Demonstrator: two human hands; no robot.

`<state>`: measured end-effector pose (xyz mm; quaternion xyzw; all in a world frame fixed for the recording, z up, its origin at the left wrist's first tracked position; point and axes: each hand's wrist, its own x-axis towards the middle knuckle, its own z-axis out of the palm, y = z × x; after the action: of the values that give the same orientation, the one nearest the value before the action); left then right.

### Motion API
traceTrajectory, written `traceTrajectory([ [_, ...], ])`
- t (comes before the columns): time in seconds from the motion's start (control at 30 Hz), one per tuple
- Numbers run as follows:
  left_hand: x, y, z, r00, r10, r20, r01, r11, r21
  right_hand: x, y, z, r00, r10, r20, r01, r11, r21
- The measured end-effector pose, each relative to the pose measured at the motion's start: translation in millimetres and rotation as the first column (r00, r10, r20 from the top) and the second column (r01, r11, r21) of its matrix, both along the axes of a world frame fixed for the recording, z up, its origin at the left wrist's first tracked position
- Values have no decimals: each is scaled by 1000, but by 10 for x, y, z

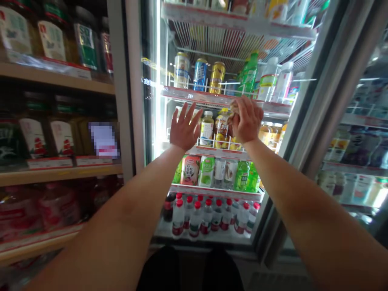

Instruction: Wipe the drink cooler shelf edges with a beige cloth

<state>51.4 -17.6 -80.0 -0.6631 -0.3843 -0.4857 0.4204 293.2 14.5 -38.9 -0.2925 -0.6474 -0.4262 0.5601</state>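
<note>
My left hand (185,127) is raised with its fingers spread, in front of the middle shelves of a lit drinks fridge. It looks laid flat on the glass door (151,105), though the contact itself is hard to make out. My right hand (247,121) is closed around a crumpled brownish cloth (233,115), held up at about the same height. Behind the hands stand a bottle with a pale label (207,128) and a yellow-capped bottle (222,127). Part of that shelf is hidden by my hands.
Cans (200,74) and a green bottle (250,74) fill the shelf above. Cartons (190,169) stand below, over several red-capped bottles (207,216). Wooden shelves (60,174) with bottles are at left. A metal door frame (321,105) and another fridge lie at right.
</note>
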Motion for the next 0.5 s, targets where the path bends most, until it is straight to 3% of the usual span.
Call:
traceTrajectory([
  [0.07,-1,0,-2,1000,16,-4,-16,1000,2,-1,8,-4,998,16,-66,-15,1000,13],
  [0.23,-5,11,-8,999,36,-14,-35,999,22,-3,-63,-46,942,-37,333,51,998,-32],
  [0.3,-5,15,-9,999,32,-16,-32,999,30,-16,-64,-50,971,-57,231,64,998,-23],
  [0.4,-8,20,-8,999,32,-30,-31,999,37,-37,-34,-45,982,-66,-176,73,997,37],
  [0.43,-10,22,-8,999,34,-32,-33,999,38,-40,-28,-47,970,-59,-236,74,996,56],
  [0.5,-13,25,-8,999,38,-33,-37,998,41,-35,-30,-64,989,-61,-134,71,995,69],
])
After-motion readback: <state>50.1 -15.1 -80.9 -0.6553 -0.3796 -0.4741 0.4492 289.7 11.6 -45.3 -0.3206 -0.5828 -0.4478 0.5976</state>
